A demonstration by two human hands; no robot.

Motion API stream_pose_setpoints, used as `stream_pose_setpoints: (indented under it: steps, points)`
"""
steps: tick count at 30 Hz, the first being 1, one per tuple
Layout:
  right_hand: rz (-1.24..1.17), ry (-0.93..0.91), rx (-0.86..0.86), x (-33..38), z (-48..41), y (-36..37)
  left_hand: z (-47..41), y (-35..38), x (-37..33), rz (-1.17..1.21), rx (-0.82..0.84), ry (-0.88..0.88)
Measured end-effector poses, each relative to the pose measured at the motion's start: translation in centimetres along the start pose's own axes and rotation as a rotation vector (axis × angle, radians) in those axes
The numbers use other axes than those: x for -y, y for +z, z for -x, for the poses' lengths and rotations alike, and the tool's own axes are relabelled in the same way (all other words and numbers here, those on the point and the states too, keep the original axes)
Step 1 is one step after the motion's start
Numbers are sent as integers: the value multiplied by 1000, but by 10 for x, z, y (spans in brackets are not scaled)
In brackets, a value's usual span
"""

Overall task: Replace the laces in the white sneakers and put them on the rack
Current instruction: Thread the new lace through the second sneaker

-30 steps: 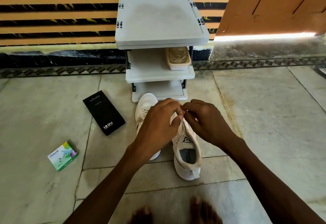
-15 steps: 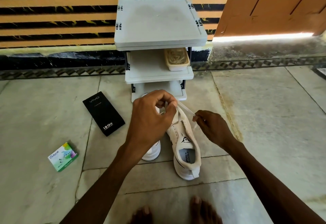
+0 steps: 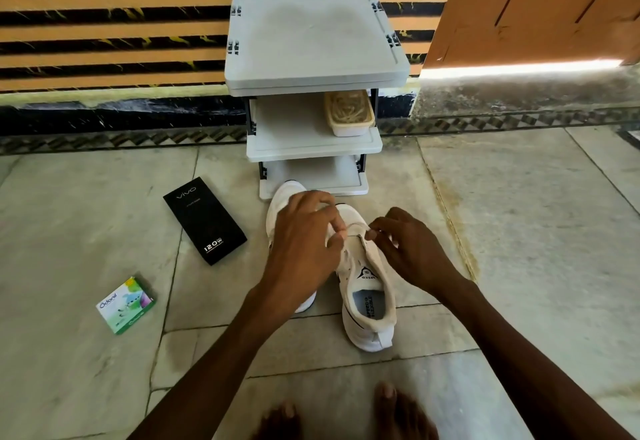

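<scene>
The sneaker [image 3: 367, 287] being laced stands on the floor straight in front of the person, between the two hands. Its long axis runs away from the person: the heel is at the near end and the toe points to the rack [image 3: 313, 143], which is just behind it. The work is at the front holes, at the far end of the opening, so both hands reach over the shoe from the heel side. The left hand [image 3: 301, 249] comes from the left and the right hand [image 3: 412, 249] from the right, and both are about equally near.

Each hand has its fingers curled, and each seems to pinch the white lace [image 3: 355, 227] between thumb and fingertip. A short piece of it crosses the shoe between them. I judge that the next pull goes sideways, across the long axis.

There are two sneakers. The second one [image 3: 284, 197] stands just beside the first, mostly hidden under the left hand. I see one lace, and one rack with three shelves. One tub [image 3: 349, 115] of thin strings stands on the middle shelf. Two boxes lie to the left: a black one [image 3: 204, 219] and a green one [image 3: 125, 304]. Two bare feet [image 3: 391, 408] are at the bottom edge
</scene>
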State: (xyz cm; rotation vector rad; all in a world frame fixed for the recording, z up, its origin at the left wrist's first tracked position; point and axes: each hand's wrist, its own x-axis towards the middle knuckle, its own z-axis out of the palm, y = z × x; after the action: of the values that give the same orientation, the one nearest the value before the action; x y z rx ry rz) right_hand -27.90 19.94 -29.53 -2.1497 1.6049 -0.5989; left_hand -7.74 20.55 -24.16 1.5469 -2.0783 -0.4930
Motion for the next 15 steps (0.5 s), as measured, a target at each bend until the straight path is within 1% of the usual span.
stream_pose_setpoints:
  steps: [2,4,6,10,12,15]
  points:
    - [-4,-14,-5,11,-4,-3,-1,9,-2,57,54,36]
    - [-64,-28,3,18,-8,-8,-5,16,1,97,109,48]
    - [-114,-36,55,25,-10,-15,-9,20,7,143,169,56]
    - [-60,-11,149,35,-9,-21,-8,19,16,226,252,21]
    - [-61,16,175,38,-8,-20,-5,16,16,219,238,5]
    - [-150,96,84,41,-7,-18,-3,11,15,243,161,-14]
